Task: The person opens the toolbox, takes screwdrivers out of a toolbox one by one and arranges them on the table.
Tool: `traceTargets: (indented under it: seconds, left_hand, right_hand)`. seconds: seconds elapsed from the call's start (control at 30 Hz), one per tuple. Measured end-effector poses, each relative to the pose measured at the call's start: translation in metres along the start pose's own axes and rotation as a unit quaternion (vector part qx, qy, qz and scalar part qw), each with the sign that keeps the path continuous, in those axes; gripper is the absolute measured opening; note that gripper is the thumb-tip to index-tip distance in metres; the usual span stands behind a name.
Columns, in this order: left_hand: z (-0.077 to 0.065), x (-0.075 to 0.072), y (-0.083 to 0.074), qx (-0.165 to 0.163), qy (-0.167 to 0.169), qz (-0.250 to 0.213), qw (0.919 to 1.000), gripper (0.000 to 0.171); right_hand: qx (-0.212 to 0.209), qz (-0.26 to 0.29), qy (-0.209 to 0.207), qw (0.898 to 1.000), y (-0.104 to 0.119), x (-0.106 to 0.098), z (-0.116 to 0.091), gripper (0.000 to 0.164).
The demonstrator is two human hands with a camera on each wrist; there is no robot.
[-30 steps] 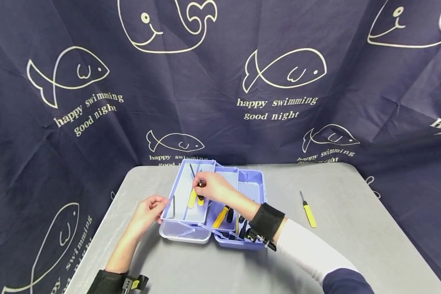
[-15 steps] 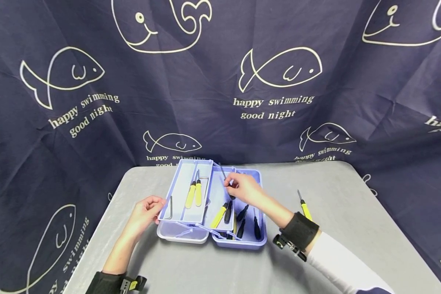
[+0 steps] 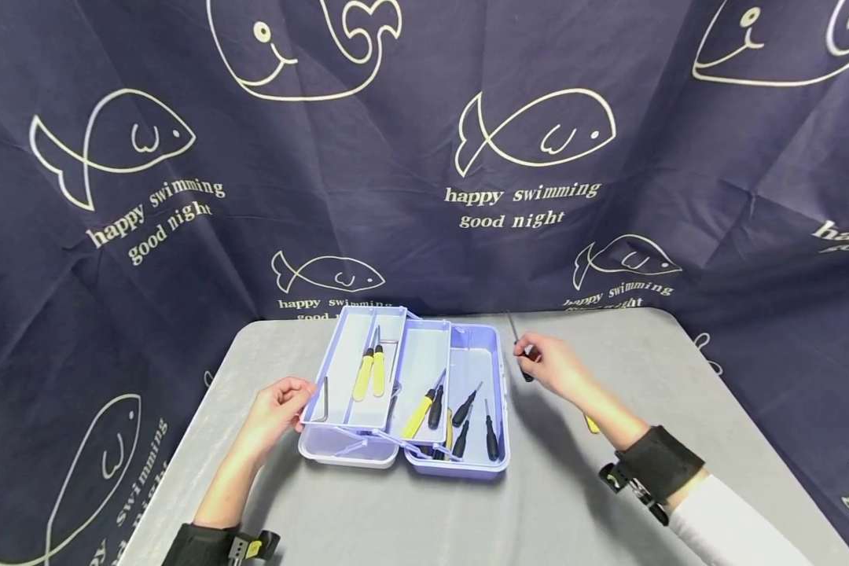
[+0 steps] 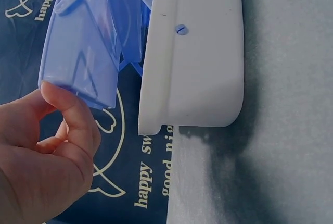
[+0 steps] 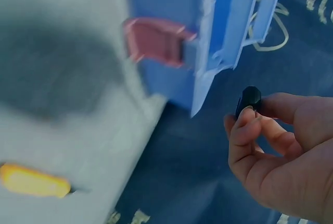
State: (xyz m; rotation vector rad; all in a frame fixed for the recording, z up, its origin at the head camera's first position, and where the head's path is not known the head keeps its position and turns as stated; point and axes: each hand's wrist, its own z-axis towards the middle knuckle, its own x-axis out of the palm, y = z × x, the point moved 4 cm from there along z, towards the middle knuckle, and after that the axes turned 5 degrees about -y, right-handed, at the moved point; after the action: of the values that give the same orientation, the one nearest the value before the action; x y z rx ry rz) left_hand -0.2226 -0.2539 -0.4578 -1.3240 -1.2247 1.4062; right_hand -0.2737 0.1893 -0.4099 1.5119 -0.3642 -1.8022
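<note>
My left hand [image 3: 274, 410] pinches the outer edge of the upper left tray [image 3: 341, 346] of an open blue-purple toolbox [image 3: 505, 393]. My right hand [image 3: 553, 366] is just right of the box, above the table, and pinches a screwdriver by its black handle [image 5: 251, 97]; its thin shaft [image 3: 512, 325] points away. Two yellow-handled screwdrivers [image 3: 371, 373] and a hex key [image 3: 326, 399] lie in the upper tray. The middle tray holds a yellow-and-black screwdriver [image 3: 419, 414] and a black-handled one [image 3: 435, 409]. Black screwdrivers [image 3: 491, 437] lie in the deep compartment.
A yellow-handled screwdriver [image 5: 34, 181] lies on the grey table [image 3: 538, 503] to the right, mostly hidden by my right forearm in the head view. The toolbox has a reddish latch [image 5: 156, 41] on its right side. A dark blue curtain [image 3: 424, 236] hangs behind.
My right hand has carried the black-handled screwdriver from the upper left tray rightward across the toolbox, past its right wall. My left hand keeps its hold on the tray edge.
</note>
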Motion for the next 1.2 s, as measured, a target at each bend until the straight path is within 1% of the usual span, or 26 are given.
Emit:
traceTargets:
  seconds: [0.1, 0.17, 0.37, 0.5, 0.67, 0.83, 0.97, 1.2]
  left_hand:
    - [0.0, 0.0, 0.0, 0.001, -0.004, 0.001, 1.0, 0.026]
    - [0.0, 0.001, 0.0, 0.001, -0.006, 0.003, 1.0, 0.026]
    - [0.0, 0.001, 0.0, 0.001, -0.004, 0.008, 1.0, 0.025]
    - [0.0, 0.0, -0.001, 0.007, -0.005, 0.008, 0.9999, 0.025]
    - [-0.001, 0.001, -0.001, 0.006, -0.006, 0.006, 0.9999, 0.024]
    - [-0.002, 0.001, 0.001, 0.001, -0.006, 0.008, 0.9999, 0.024]
    - [-0.002, 0.001, 0.001, 0.002, -0.008, 0.01, 0.9999, 0.025]
    - [-0.001, 0.0, 0.0, 0.002, -0.003, 0.004, 1.0, 0.026]
  right_hand:
    - [0.002, -0.001, -0.015, 1.0, -0.017, -0.01, -0.01, 0.01]
    - [0.012, -0.007, -0.019, 1.0, -0.029, -0.017, -0.016, 0.01]
    - [0.048, -0.056, -0.027, 0.997, -0.068, -0.033, -0.039, 0.006]
    - [0.067, -0.079, -0.031, 0.994, -0.095, -0.037, -0.053, 0.009]
    - [0.098, -0.099, -0.02, 0.99, -0.12, -0.036, -0.069, 0.016]
    - [0.121, -0.104, -0.007, 0.987, -0.134, -0.03, -0.079, 0.018]
    - [0.135, -0.101, 0.0, 0.986, -0.139, -0.026, -0.081, 0.017]
    - [0.128, -0.104, 0.001, 0.986, -0.141, -0.023, -0.08, 0.017]
